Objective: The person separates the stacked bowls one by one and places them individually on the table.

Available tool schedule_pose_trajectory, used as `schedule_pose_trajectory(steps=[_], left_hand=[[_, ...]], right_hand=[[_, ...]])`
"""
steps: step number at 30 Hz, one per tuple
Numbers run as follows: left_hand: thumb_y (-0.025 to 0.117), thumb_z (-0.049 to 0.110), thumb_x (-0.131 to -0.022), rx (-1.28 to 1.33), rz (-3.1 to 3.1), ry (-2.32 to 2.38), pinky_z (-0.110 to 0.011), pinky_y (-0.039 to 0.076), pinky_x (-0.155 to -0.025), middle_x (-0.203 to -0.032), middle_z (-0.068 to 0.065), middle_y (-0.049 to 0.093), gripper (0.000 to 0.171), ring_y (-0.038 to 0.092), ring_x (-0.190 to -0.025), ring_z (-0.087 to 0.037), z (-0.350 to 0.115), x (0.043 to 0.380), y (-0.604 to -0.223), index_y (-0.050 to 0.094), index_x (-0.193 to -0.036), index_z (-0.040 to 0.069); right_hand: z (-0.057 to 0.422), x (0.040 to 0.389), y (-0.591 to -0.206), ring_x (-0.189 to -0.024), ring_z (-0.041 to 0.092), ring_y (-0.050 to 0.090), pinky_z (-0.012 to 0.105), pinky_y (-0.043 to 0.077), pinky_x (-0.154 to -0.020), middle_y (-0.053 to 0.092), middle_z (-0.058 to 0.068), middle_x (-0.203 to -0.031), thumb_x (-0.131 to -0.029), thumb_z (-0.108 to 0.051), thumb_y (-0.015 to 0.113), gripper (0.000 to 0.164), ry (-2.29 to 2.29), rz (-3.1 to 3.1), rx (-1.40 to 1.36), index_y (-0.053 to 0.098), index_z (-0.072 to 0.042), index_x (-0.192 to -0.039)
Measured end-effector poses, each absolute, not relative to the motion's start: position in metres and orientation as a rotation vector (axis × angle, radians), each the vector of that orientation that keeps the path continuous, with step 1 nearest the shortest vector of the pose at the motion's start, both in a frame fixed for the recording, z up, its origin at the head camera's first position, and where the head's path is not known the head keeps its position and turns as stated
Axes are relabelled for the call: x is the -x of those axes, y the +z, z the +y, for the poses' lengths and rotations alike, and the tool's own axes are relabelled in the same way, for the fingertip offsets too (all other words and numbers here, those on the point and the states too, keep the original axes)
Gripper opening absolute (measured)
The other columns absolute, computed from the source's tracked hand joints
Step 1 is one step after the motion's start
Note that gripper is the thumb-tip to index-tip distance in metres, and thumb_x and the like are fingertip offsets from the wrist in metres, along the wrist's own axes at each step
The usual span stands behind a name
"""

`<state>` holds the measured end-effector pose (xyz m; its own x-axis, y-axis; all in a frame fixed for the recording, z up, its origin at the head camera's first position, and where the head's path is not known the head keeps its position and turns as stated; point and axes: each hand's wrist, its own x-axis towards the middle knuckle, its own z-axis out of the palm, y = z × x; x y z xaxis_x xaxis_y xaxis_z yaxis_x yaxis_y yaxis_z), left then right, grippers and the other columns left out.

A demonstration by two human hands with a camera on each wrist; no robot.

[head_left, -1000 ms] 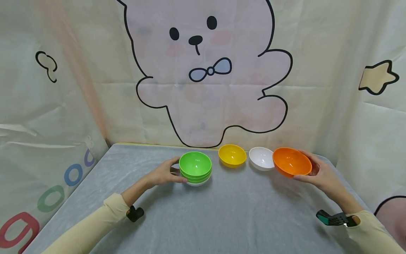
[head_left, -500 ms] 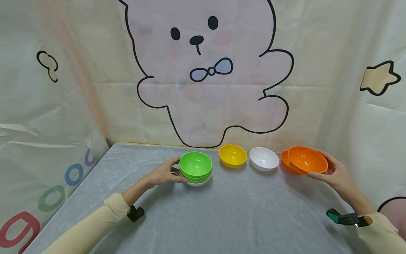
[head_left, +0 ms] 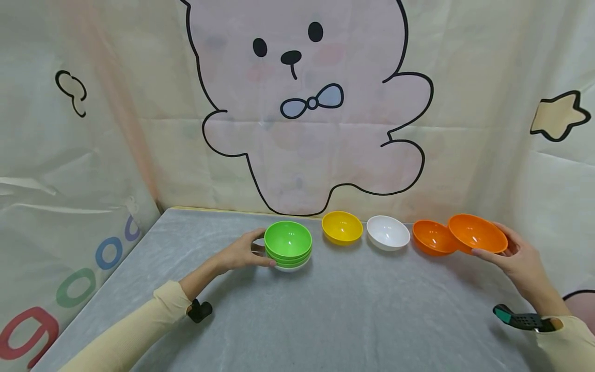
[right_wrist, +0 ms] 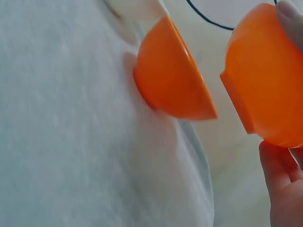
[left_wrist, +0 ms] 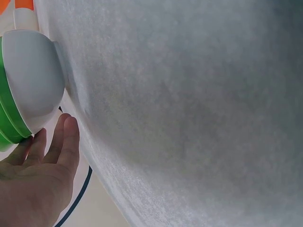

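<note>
My left hand [head_left: 239, 253] grips the side of a stack of bowls, thumb at the front and fingers behind. Green bowls [head_left: 288, 240] make up its upper part, and a white bowl [left_wrist: 34, 75] forms the bottom. At the right, my right hand [head_left: 522, 262] holds an orange bowl [head_left: 478, 233] by its side, thumb near the rim. That bowl hangs tilted above the tabletop, apart from a second orange bowl [right_wrist: 173, 78] in the right wrist view. In the head view it overlaps the right edge of that bowl.
Along the back of the grey cloth-covered table [head_left: 307, 320] stand a yellow bowl [head_left: 342, 227], a white bowl [head_left: 388, 232] and the second orange bowl in a row. A printed curtain [head_left: 297, 155] hangs right behind them, with more curtain on both sides.
My right hand has carried the orange bowl to the right, uncovering the second orange bowl and the white bowl's edge. The left hand and its stack have stayed in place.
</note>
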<state>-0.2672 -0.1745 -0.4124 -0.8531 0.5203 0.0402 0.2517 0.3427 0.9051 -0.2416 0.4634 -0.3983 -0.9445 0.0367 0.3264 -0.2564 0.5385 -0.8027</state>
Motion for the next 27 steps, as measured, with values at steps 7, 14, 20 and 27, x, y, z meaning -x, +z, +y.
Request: schedule_pose_trajectory(steps=[7, 14, 20, 27], left_hand=[[0.085, 0.017, -0.086, -0.714, 2.342, 1.519, -0.05, 0.048, -0.103, -0.145, -0.017, 0.048, 0.084, 0.055, -0.125, -0.041, -0.173, 0.268, -0.41, 0.038, -0.154, 0.003], [0.085, 0.017, -0.085, -0.696, 2.33, 1.526, -0.049, 0.047, -0.103, -0.147, -0.015, 0.047, 0.086, 0.055, -0.125, -0.039, -0.172, 0.268, -0.41, 0.037, -0.155, 0.005], [0.085, 0.016, -0.085, -0.702, 2.343, 1.518, -0.048, 0.048, -0.103, -0.147, -0.014, 0.048, 0.086, 0.056, -0.125, -0.039, -0.172, 0.267, -0.41, 0.037, -0.155, 0.006], [0.085, 0.017, -0.085, -0.699, 2.349, 1.521, -0.048, 0.048, -0.102, -0.147, -0.014, 0.048, 0.085, 0.056, -0.125, -0.039, -0.173, 0.267, -0.412, 0.037, -0.155, 0.005]], right_hand=[[0.479, 0.242, -0.407, -0.099, -0.002, 0.049, 0.007, 0.049, -0.075, 0.047, -0.015, -0.122, -0.095, -0.007, 0.073, 0.072, 1.387, -2.455, -0.107, 0.036, -0.012, -0.157], [0.486, 0.247, -0.412, -0.1, 0.0, 0.047, 0.005, 0.047, -0.074, 0.047, -0.007, -0.123, -0.094, -0.013, 0.076, 0.076, 1.346, -2.442, -0.038, 0.034, -0.008, -0.158], [0.491, 0.25, -0.417, -0.099, 0.001, 0.047, 0.004, 0.046, -0.074, 0.047, -0.009, -0.122, -0.093, -0.017, 0.078, 0.079, 1.328, -2.452, 0.023, 0.034, -0.003, -0.157], [0.493, 0.253, -0.426, -0.098, 0.001, 0.044, 0.004, 0.046, -0.073, 0.044, 0.007, -0.128, -0.095, -0.026, 0.076, 0.086, 1.356, -2.487, 0.1, 0.025, 0.001, -0.159]])
